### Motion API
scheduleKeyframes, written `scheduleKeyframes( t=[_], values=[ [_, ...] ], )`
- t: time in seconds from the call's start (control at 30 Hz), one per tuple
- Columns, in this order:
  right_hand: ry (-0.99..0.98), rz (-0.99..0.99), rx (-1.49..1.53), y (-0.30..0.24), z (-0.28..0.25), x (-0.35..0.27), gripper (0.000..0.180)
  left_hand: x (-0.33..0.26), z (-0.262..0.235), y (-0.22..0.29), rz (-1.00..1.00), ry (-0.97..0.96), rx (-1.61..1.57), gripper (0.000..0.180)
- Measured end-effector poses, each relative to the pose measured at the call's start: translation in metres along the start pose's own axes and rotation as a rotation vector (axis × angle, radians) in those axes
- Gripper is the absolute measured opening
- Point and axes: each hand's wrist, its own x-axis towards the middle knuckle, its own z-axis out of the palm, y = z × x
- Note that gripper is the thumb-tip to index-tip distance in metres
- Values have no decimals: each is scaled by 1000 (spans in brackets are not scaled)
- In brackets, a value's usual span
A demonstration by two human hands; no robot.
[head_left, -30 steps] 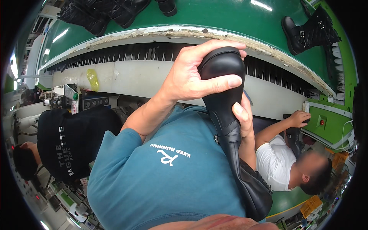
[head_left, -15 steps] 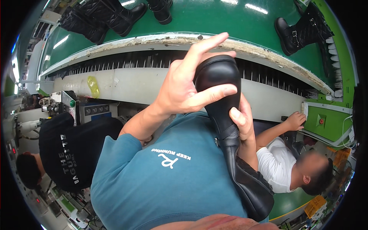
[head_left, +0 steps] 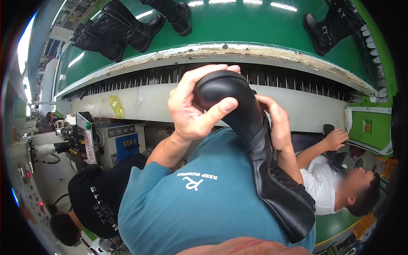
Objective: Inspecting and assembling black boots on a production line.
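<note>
A black leather boot (head_left: 250,123) lies along my front, its rounded toe pointing up and away and its shaft hanging down over my right side. My left hand (head_left: 191,102) is closed round the toe, the thumb pressed on the upper and the fingers curled over the sole edge. On the boot's right side, near the ankle strap, my right hand (head_left: 276,123) holds it with bent fingers; part of that grip is hidden behind the boot. A quilted panel shows on the shaft.
Ahead runs a green conveyor belt (head_left: 238,25) with a worn pale edge (head_left: 229,49). Several black boots (head_left: 131,29) stand at its far left, another boot (head_left: 329,32) at right. A yellow plastic piece (head_left: 115,106) lies on the white ledge. People sit close on both sides; a green control box (head_left: 369,129) is at right.
My left hand's fingers, spread before, have closed round the toe. The boot's toe has swung left. My right hand's thumb has left the top of the boot, and its fingers now show along the side.
</note>
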Motion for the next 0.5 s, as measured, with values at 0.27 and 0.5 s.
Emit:
scheduleKeyframes(
  t=[0.27,0.5],
  values=[
    [256,-390,-411,81,6,-35,74,-26,-8,-23,137,174,-210,63],
    [230,-612,-570,53,-36,-21,57,-37,-48,-4,-197,-28,-368,66]
  ],
)
